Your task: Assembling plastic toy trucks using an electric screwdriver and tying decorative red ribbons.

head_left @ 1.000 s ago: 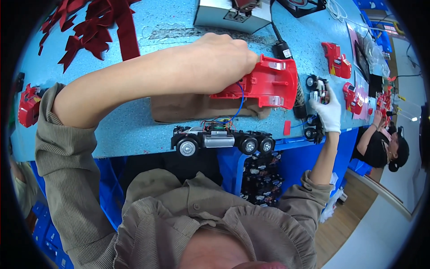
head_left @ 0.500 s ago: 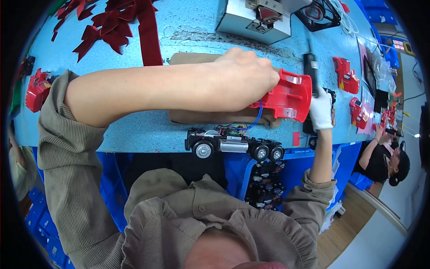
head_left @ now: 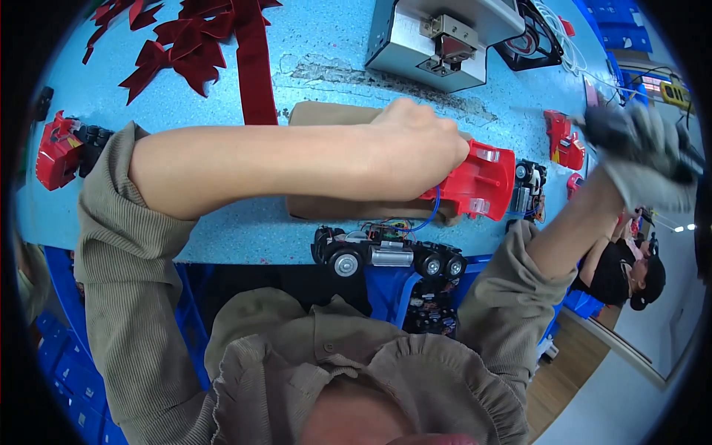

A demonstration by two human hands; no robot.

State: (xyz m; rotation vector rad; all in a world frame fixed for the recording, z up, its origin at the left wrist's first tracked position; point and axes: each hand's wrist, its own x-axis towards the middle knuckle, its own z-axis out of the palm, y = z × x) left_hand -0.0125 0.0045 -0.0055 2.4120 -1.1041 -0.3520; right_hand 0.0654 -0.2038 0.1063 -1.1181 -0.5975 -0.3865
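My left hand (head_left: 419, 148) is closed around the left end of a red plastic toy truck body (head_left: 493, 178), whose hollow underside faces up. The fingers are largely hidden behind the back of the hand. Beneath it lies a brown padded block (head_left: 326, 113). Blue wires (head_left: 435, 211) run from the body to a black wheeled toy truck chassis (head_left: 389, 254) at the table's near edge. At the far right, raised off the table, my gloved right hand (head_left: 656, 174) grips a black screwdriver (head_left: 612, 132), blurred by motion.
Dark red velvet bows (head_left: 182, 55) lie at back left. A metal machine (head_left: 434, 48) and a black fan (head_left: 530, 37) stand at the back. Red truck parts sit left (head_left: 58, 152) and right (head_left: 564, 141). Another chassis (head_left: 528, 189) is beside the body. A person (head_left: 619, 271) works at right.
My right hand has swung up and to the right with the screwdriver, away from the truck body. My left hand keeps its hold; the whole view has shifted slightly.
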